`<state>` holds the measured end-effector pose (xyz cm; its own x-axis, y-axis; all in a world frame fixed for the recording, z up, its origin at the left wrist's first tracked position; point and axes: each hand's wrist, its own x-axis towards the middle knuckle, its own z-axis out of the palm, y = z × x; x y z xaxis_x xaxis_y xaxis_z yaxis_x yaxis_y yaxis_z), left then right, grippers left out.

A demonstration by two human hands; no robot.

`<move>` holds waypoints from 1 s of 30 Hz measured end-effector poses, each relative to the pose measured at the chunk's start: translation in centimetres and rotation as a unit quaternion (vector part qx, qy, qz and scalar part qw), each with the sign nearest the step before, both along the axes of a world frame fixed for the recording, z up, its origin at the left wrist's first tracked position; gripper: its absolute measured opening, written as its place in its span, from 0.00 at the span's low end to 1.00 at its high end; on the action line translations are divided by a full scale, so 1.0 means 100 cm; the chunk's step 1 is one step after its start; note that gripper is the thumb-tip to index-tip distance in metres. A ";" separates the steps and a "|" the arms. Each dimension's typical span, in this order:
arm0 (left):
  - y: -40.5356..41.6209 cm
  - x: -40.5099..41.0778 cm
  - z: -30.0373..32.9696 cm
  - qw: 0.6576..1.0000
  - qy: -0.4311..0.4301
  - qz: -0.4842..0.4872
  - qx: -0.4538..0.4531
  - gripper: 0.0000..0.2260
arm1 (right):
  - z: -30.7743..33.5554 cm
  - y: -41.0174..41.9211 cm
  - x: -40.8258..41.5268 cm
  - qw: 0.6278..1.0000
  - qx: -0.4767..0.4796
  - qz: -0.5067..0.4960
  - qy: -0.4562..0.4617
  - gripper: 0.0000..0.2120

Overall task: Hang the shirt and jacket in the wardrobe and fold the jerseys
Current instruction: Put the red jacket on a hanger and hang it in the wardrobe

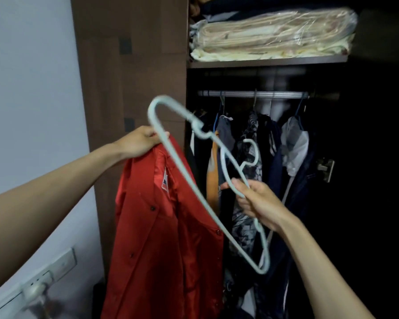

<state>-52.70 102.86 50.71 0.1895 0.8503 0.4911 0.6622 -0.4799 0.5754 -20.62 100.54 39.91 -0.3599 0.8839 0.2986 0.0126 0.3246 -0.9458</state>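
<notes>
A red jacket (161,238) with dark snap buttons hangs in front of the open wardrobe (129,65), held up at its top edge by my left hand (139,140). My right hand (255,201) grips a pale blue plastic hanger (182,173) near its neck. The hanger is tilted, with one shoulder end up by my left hand and the other end low at the right. Its hook points toward the wardrobe interior. No jerseys or shirt are identifiable in view.
A metal rail (251,94) inside the wardrobe carries several dark and patterned garments (251,162). Folded bedding in plastic (274,33) lies on the shelf above. A wall socket with a plug (36,288) is at lower left on the pale wall.
</notes>
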 end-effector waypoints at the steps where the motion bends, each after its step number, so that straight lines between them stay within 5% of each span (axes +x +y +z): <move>1: -0.003 -0.003 0.001 1.000 -0.010 -0.008 -0.006 0.13 | 0.000 -0.007 0.004 0.998 0.015 0.013 -0.052 0.32; 5: -0.018 -0.020 0.005 0.996 -0.075 0.012 -0.056 0.19 | -0.004 -0.025 0.009 0.988 0.074 0.004 -0.133 0.11; 9: -0.033 -0.035 0.010 0.990 -0.116 0.013 -0.085 0.16 | -0.009 -0.028 0.016 0.986 0.107 -0.037 -0.124 0.06; 21: -0.043 0.022 0.002 0.973 -0.207 0.004 -0.102 0.11 | -0.006 -0.018 -0.075 0.930 0.181 -0.006 -0.319 0.12; 26: -0.045 0.029 0.005 0.928 -0.346 0.055 -0.129 0.12 | -0.043 0.001 -0.099 0.932 0.188 -0.127 -0.284 0.16; 30: -0.048 0.043 0.012 0.903 -0.403 0.061 -0.132 0.14 | -0.048 0.001 -0.114 0.957 0.184 -0.098 -0.202 0.15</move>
<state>-48.41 98.06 51.87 -0.2424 0.9482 0.2055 0.0148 -0.2082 0.9780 -31.98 100.69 35.16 -0.3494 0.8083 0.4739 0.4485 0.5883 -0.6728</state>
